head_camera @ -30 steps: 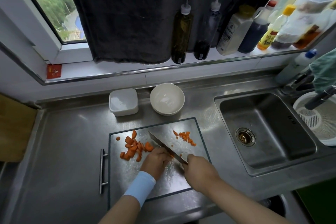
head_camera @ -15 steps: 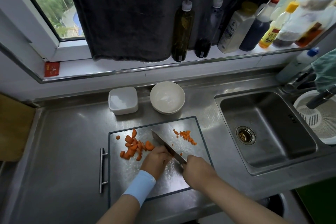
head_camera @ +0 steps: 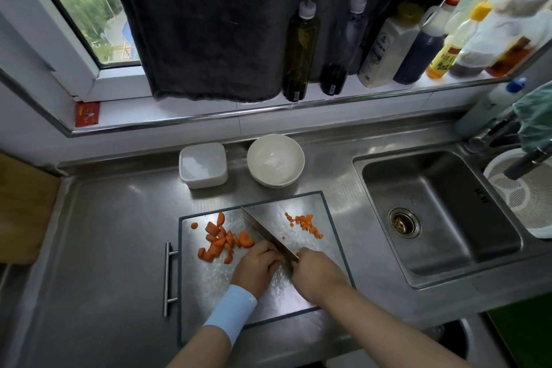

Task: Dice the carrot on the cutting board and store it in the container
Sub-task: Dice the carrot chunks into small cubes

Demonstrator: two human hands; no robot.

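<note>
Right hand gripping knife, left hand perhaps steadying carrot

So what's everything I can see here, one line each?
cutting board: one, steel with dark rim, on the counter
carrot chunks: one orange pile, board's left part
diced carrot: one small orange pile, board's right part
knife: one, steel, lying diagonally across the board
container: one, white, square, behind the board
bowl: white, right of the container
sink: one, steel, right side
colander: one, white, far right
bottles: several, mixed colours, on the window sill
cloth: one, dark, hanging at the window
wristband: one, light blue, left wrist
left hand: on the board, beside the blade
right hand: gripping the knife handle
</note>
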